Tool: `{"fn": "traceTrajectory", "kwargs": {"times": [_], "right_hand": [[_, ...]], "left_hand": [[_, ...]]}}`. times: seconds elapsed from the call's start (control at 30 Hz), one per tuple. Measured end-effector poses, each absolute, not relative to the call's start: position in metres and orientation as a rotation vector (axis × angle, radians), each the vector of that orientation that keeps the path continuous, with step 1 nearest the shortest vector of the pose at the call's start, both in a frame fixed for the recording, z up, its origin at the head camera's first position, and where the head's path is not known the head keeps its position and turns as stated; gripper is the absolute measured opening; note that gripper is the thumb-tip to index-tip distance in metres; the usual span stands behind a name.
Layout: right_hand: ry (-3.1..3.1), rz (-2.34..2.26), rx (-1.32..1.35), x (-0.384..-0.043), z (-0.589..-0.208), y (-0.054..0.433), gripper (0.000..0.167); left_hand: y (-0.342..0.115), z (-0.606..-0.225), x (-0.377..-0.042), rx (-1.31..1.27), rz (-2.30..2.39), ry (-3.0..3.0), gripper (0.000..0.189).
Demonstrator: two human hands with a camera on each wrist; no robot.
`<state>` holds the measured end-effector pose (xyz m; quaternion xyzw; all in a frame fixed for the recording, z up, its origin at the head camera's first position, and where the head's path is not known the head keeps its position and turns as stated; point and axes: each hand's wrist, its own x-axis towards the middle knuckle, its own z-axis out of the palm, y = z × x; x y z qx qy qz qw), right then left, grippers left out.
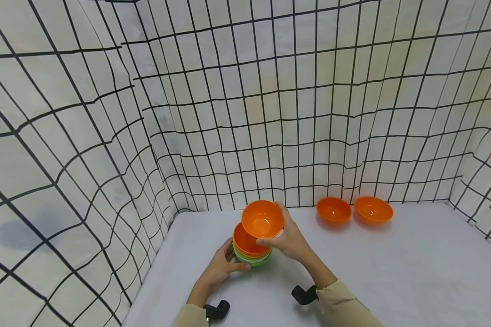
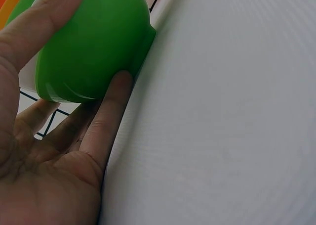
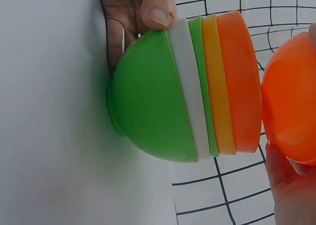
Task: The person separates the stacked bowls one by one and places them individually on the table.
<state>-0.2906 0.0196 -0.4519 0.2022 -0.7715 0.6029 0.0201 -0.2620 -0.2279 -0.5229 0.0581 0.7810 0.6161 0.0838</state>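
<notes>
My right hand (image 1: pixel 291 240) grips an orange bowl (image 1: pixel 262 218) by its side, thumb near the front rim, and holds it tilted just above a stack of nested bowls (image 1: pixel 251 261). In the right wrist view the stack runs upward from a green bowl (image 3: pixel 148 96) through a white bowl (image 3: pixel 190 89), another green rim and a yellow bowl (image 3: pixel 220 86) to an orange bowl (image 3: pixel 240 84). The raised bowl's underside is close to that top rim; whether they touch I cannot tell. Around the stack's left side my left hand (image 1: pixel 220 269) holds it, thumb in front.
Two more orange bowls, a smaller bowl (image 1: pixel 333 210) and a wider bowl (image 1: pixel 373 210), stand side by side at the back right of the white table (image 1: pixel 393 268). White walls with a black grid (image 1: pixel 253 104) rise behind and along the sides.
</notes>
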Motion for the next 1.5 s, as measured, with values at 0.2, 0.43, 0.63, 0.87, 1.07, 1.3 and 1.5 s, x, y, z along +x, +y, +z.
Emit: {"fn": "traceTrajectory", "kwargs": {"times": [0.2, 0.43, 0.63, 0.87, 1.07, 1.3, 1.5], "right_hand": [[-2.382, 1.858, 0.609, -0.29, -0.447, 0.023, 0.115], [-2.368, 1.834, 0.572, -0.292, -0.446, 0.028, 0.116], [-2.369, 1.807, 0.545, -0.296, -0.446, 0.034, 0.118], [-2.351, 1.777, 0.504, -0.301, -0.445, 0.043, 0.12], [-2.339, 1.765, 0.452, -0.305, -0.445, 0.048, 0.122], [-2.361, 1.727, 0.343, -0.312, -0.45, 0.055, 0.125], [-2.388, 1.692, 0.262, -0.316, -0.455, 0.061, 0.126]], "left_hand": [[-0.228, -0.521, -0.263, 0.165, 1.833, 2.343, 0.101], [-0.227, -0.52, -0.261, 0.174, 1.827, 2.35, 0.102], [-0.227, -0.521, -0.261, 0.165, 1.83, 2.347, 0.103], [-0.226, -0.52, -0.261, 0.168, 1.82, 2.36, 0.104], [-0.227, -0.52, -0.262, 0.174, 1.838, 2.343, 0.104], [-0.227, -0.52, -0.261, 0.174, 1.851, 2.327, 0.105], [-0.226, -0.521, -0.263, 0.188, 1.869, 2.314, 0.105]]}}
